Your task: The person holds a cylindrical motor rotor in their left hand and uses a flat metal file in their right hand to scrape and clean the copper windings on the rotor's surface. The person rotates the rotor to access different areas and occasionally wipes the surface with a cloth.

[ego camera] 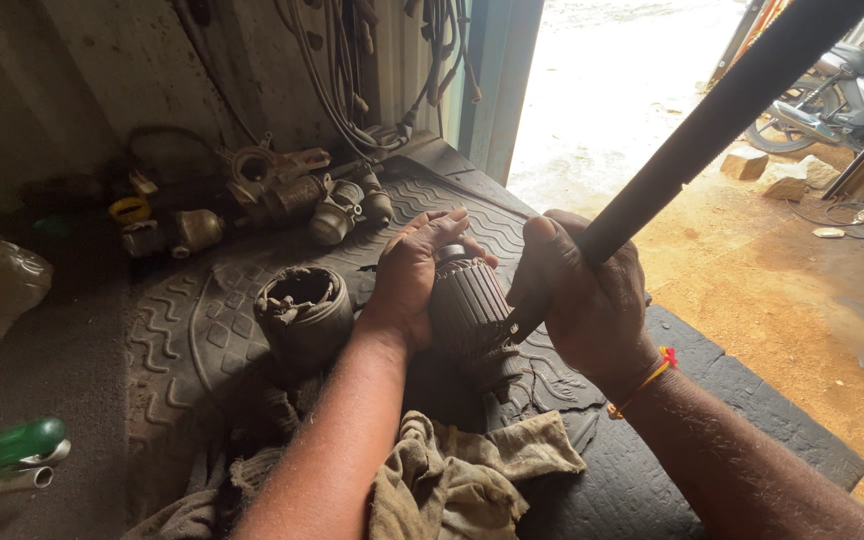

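The left hand (pixel 414 275) cups the ribbed armature (pixel 469 312), fingers wrapped over its top – the right hand (pixel 582 300) fists a long black bar (pixel 722 110) against it; rubber mat (pixel 732 400) edge nearby

On the rubber mat (pixel 192 330), the motor housing (pixel 302 315) stands left of the armature (pixel 467 305). A rag (pixel 462 470) lies at the mat's near edge, small motor parts (pixel 272 195) along its far edge, a screwdriver (pixel 7 450) off its left edge.
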{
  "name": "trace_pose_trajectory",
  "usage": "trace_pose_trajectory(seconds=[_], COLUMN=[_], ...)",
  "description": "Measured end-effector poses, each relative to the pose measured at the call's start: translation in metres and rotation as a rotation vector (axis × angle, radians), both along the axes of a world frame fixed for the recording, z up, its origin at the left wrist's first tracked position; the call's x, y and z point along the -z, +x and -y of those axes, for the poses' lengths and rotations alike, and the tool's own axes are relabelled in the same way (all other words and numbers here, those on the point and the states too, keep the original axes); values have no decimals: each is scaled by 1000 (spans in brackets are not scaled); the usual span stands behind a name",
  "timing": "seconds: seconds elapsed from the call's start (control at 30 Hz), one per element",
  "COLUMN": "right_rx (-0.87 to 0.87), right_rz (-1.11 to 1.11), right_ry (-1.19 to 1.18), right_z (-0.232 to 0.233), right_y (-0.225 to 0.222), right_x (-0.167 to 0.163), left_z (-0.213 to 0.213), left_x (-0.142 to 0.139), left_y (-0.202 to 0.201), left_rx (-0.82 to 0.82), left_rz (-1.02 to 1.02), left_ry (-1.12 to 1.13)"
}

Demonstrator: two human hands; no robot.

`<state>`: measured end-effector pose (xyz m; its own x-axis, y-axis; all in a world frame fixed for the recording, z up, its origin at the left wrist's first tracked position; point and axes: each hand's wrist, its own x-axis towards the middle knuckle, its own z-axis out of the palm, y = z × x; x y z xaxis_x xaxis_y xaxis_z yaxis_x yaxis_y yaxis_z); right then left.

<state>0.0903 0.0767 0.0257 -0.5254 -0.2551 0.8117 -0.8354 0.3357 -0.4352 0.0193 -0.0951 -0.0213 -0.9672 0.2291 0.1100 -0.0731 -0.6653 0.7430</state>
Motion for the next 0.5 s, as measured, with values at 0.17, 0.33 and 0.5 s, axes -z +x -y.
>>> trace_pose_trajectory(seconds=[0.17, 0.33, 0.5], right_rx=[31, 4, -91], right_rz=[-283, -104, 284], right_ry=[142, 55, -232], right_z=[-1, -3, 1], right_y=[-2, -1, -3], right_x=[-1, 0, 5], left_z=[0, -1, 1], left_x=[0, -2, -2], left_y=[0, 0, 3], left_rx=[-17, -4, -17], left_rz=[10, 9, 19], left_ry=[-3, 0, -16])
